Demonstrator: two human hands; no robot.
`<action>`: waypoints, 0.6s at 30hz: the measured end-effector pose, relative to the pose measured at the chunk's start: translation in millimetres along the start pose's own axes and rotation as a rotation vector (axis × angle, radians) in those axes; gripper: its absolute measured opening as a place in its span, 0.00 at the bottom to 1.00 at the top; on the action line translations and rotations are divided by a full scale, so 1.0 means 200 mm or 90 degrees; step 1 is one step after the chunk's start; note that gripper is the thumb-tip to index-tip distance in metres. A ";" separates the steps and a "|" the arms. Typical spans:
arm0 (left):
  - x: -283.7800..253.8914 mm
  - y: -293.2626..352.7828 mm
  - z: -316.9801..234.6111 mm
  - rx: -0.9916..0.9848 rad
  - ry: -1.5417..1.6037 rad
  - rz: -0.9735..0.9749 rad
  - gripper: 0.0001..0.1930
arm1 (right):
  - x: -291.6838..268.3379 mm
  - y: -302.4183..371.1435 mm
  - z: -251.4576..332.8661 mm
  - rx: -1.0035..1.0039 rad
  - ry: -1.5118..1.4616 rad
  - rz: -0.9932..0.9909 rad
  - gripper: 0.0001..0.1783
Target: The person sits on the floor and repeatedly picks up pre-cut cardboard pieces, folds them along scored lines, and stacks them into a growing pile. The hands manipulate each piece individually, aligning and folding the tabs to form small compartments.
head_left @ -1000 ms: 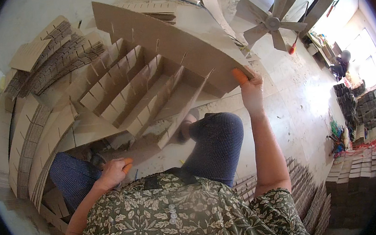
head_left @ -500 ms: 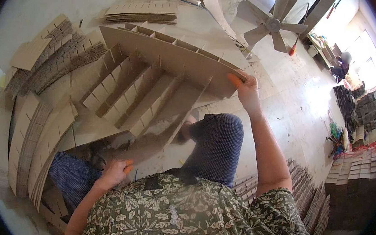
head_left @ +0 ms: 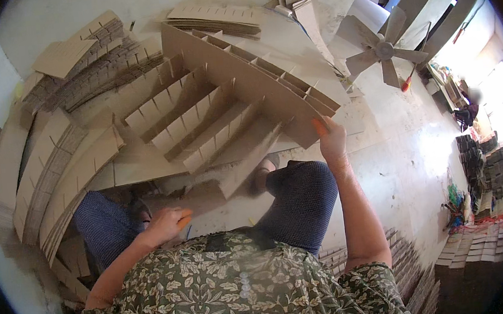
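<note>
A brown cardboard partition [head_left: 243, 67], made of one long strip with several slotted cross strips, stands slanted before me. My right hand [head_left: 332, 138] is closed around the near right end of its long strip, with orange covering on a finger. From that strip, the cross strips [head_left: 196, 114] fan toward the lower left, their notched edges up. Over by my left knee is my left hand [head_left: 167, 225], apart from the partition. Its fingers are curled, orange covering shows at the tips, and I see nothing held in it.
Stacks of slotted cardboard strips lie at the far left [head_left: 97, 63], near left [head_left: 53, 170] and back [head_left: 214, 21]. A fan [head_left: 384, 51] and a red-handled screwdriver [head_left: 406, 83] are at the right back. More cardboard bundles [head_left: 482, 225] fill the right side.
The view has shifted a little. The partition has turned, its far left end moving away from me. My right hand still grips its end; my left hand has moved slightly up and right in the picture.
</note>
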State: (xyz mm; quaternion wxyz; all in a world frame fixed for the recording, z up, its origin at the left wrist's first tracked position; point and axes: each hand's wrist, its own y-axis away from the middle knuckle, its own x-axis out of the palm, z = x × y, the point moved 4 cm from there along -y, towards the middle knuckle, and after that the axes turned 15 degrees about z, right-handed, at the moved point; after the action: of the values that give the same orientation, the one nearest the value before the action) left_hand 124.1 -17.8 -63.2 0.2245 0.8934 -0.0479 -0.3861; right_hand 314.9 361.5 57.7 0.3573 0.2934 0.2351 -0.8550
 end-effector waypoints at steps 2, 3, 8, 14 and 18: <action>-0.01 0.01 -0.02 0.001 0.014 -0.016 0.15 | -0.02 0.00 0.02 -0.012 -0.013 0.001 0.07; -0.01 0.02 -0.01 0.007 0.032 -0.035 0.14 | -0.04 0.00 0.08 -0.038 -0.030 -0.009 0.07; -0.06 0.02 -0.06 0.111 0.110 -0.173 0.15 | 0.04 -0.02 -0.01 -0.088 -0.070 -0.036 0.08; -0.22 -0.05 -0.35 0.138 0.140 -0.210 0.17 | -0.01 0.02 0.09 -0.093 0.039 0.064 0.04; -0.22 -0.16 -0.54 0.208 0.087 -0.215 0.14 | 0.04 0.03 0.21 -0.194 -0.055 -0.022 0.02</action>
State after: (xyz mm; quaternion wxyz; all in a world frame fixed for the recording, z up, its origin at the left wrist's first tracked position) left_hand 167.6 61.3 17.4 0.0123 0.9372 0.0554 -0.3441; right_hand 300.7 328.7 81.9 0.3925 0.1948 0.3518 -0.8272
